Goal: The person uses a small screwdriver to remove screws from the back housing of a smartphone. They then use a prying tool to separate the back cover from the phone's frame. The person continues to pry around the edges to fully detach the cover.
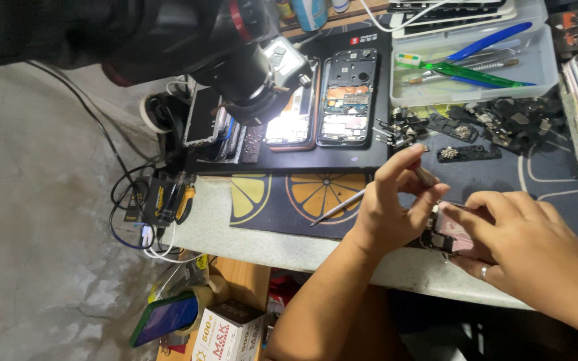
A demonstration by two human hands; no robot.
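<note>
Hands meet near the front edge of the bench (316,251). The left hand (389,210) has its fingers curled narrow around a thin metal tool (339,206), whose long shaft runs out to the left past the knuckles and over a mat (282,200) printed with citrus slices; the other end of the tool shows just above the thumb. The right hand (530,251), a ring on one finger, pinches a small pink part (453,230) between thumb and forefinger, fingers close together. The part is flat and pale pink with dark metal bits along its left side; most of it is covered by the fingers, so its full shape cannot be told. It sits between the two hands, touching the right fingertips and just beside the left thumb.

Just below the fingers, the bench edge drops away to the floor. Left of the left hand the mat lies bare up to its edge. Above the fingers, near them, loose dark scraps (483,127) crowd the surface, and further up are two opened phones (329,100) under a lit microscope (255,73). A clear tray (543,67) with a green brush and blue pliers sits well above the right hand. To the right of the right hand the mat shows open surface with white lines.
</note>
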